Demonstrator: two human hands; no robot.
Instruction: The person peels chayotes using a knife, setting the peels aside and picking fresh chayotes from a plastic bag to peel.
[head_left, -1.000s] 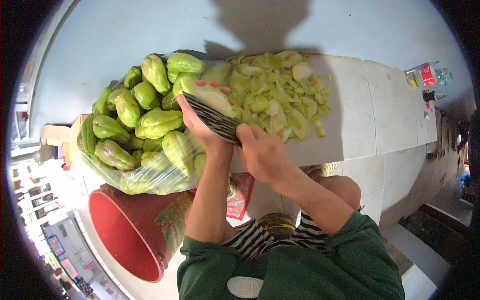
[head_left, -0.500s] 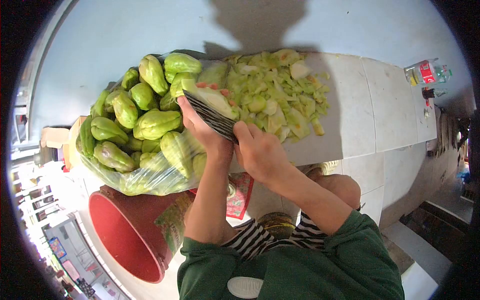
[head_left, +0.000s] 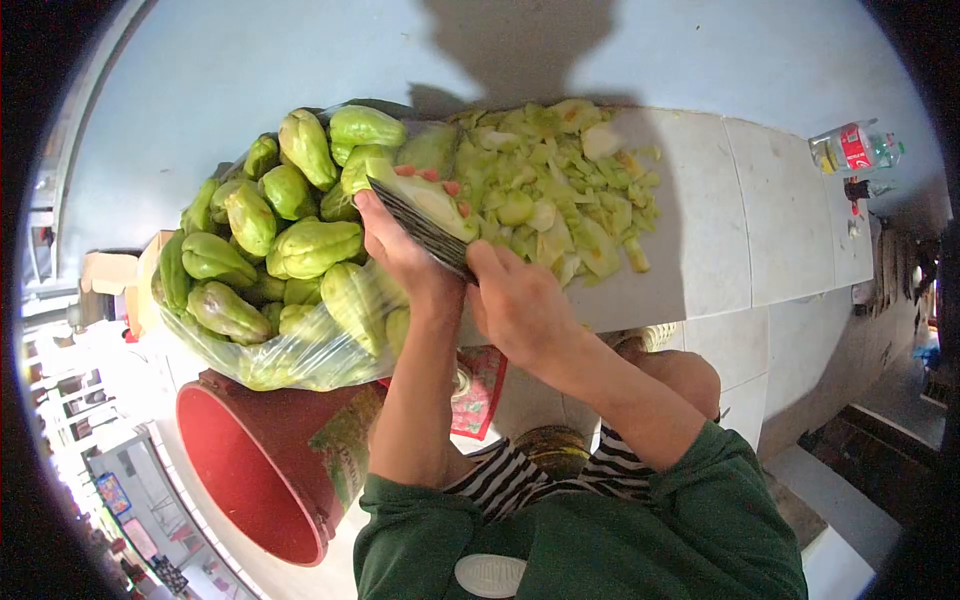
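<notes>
My left hand (head_left: 402,248) is closed around a pale green, partly peeled chayote (head_left: 435,205), its fingertips showing along the far side. In my right hand (head_left: 525,305) is a knife (head_left: 420,228) with a broad, dark, streaked blade, its handle hidden by my fingers. The blade lies along the near side of the chayote, close to my left palm. Beyond my hands, a heap of green peelings and cut pieces (head_left: 560,200) spreads over the tiled ledge. To the left, whole chayotes (head_left: 315,250) fill a clear plastic bag (head_left: 290,370).
A red bucket (head_left: 240,480) lies tipped below the bag, its mouth facing left. A plastic bottle with a red label (head_left: 855,147) lies at the far right of the tiled ledge (head_left: 705,215). The wall (head_left: 250,60) rises behind; a cardboard box (head_left: 110,275) is at left.
The knife and my hands have shifted very slightly against the chayote. Both grips stay the same, and the bag, heap and bucket look unchanged.
</notes>
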